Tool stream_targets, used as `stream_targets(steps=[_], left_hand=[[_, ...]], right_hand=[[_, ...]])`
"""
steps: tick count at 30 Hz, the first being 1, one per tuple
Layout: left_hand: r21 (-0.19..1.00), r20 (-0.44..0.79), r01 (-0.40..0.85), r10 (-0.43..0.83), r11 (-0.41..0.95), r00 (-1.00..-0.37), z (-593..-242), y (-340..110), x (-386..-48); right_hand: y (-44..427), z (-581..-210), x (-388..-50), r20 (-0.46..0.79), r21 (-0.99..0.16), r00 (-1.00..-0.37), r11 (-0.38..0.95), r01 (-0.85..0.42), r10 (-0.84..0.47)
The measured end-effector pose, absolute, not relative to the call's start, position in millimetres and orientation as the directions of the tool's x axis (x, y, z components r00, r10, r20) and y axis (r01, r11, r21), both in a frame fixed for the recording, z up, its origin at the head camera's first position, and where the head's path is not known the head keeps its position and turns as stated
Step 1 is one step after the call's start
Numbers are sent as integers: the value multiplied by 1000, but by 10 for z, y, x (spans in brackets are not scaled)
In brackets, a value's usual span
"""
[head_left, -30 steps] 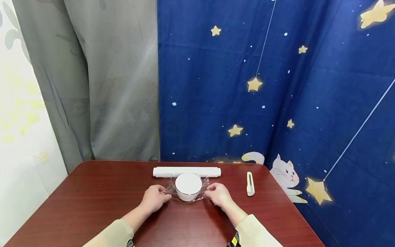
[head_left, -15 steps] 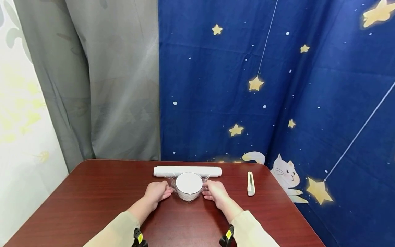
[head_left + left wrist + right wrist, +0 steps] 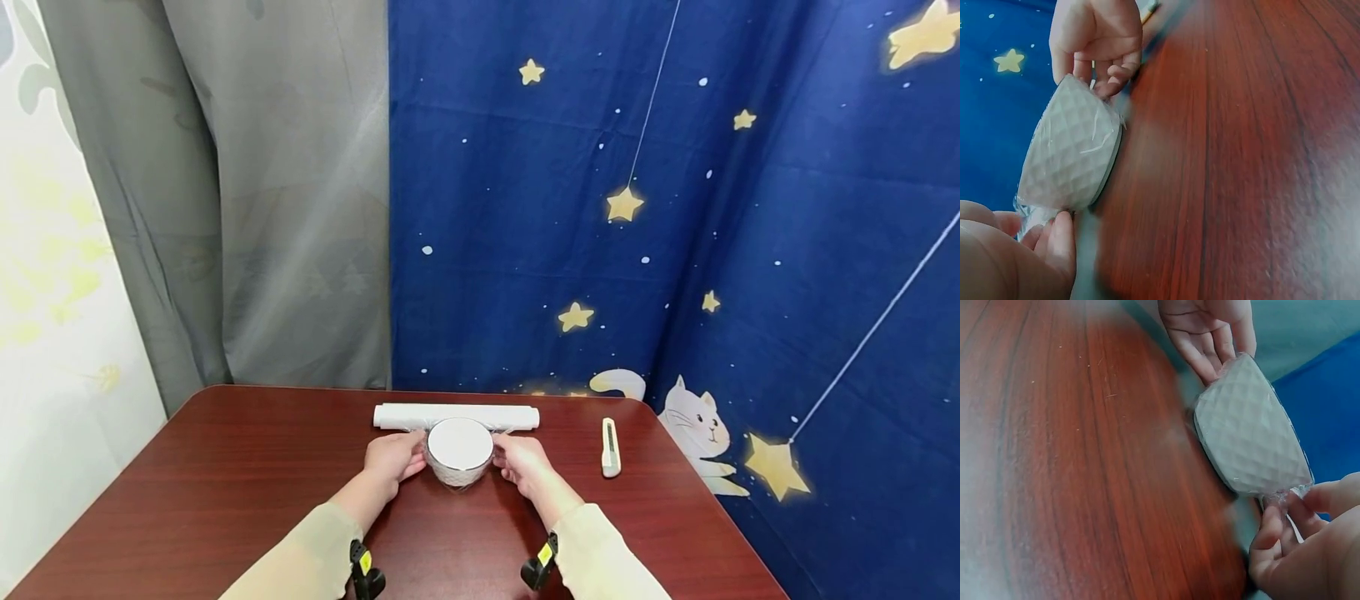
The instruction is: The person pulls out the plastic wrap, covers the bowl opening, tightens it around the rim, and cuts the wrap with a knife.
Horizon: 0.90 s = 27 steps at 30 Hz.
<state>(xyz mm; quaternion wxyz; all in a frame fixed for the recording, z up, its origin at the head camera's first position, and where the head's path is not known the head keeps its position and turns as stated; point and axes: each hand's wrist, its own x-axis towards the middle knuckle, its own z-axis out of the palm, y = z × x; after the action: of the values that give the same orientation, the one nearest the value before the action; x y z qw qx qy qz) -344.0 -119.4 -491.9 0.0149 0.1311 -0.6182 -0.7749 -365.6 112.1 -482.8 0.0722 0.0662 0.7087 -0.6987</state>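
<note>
A white bowl [image 3: 460, 450] with a quilted diamond pattern stands on the table, covered in clear cling film [image 3: 1091, 147] that wrinkles against its side. At the bowl's left side my left hand [image 3: 395, 458] pinches the gathered film between thumb and fingers. My right hand [image 3: 522, 464] pinches the film at the opposite side; in the right wrist view its fingers [image 3: 1272, 534] curl around a bunched end just beside the wall. Some of the fingertips are hidden behind the bowl and film.
Behind the bowl a white roll [image 3: 456, 416] lies crosswise near the back edge of the dark red wooden table [image 3: 225, 467]. To the right lies a pale utility knife [image 3: 611, 448]. Grey and blue star-patterned curtains [image 3: 525, 208] hang behind.
Both hands have moved in toward the bowl and slightly away from me. The film that was spread out at the sides is now drawn up close against the bowl.
</note>
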Motion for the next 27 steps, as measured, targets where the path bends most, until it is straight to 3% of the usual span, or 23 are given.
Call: stream_targets(steps=[6,13,17,22,27], left_hand=[[974,-180,-136,-249,-182,-952,-4867,-1149,-3441],[996,-89,-80,-324,-40,-942,-4963,-1133,-3520],[997,-62,-44,-365,-58,-929,-4966,-1104,-3527],[997,-37,-9,-395,-71,-918,-4975,-1084,-3514],[989,73,23,-336,148,-939,-4958,-1085,-3440]], right_hand=[[1106,-4820,-3694,-180,-982,-984,-55,180,-4],[1105,-4804,-3676,-165,-983,-986,-80,163,17],[1089,-4819,-3681,-139,-987,-990,-88,136,33],[1102,-4844,-3669,-63,-998,-997,-26,62,35],[1131,-4830,-3634,10,-992,-1000,127,-10,0]])
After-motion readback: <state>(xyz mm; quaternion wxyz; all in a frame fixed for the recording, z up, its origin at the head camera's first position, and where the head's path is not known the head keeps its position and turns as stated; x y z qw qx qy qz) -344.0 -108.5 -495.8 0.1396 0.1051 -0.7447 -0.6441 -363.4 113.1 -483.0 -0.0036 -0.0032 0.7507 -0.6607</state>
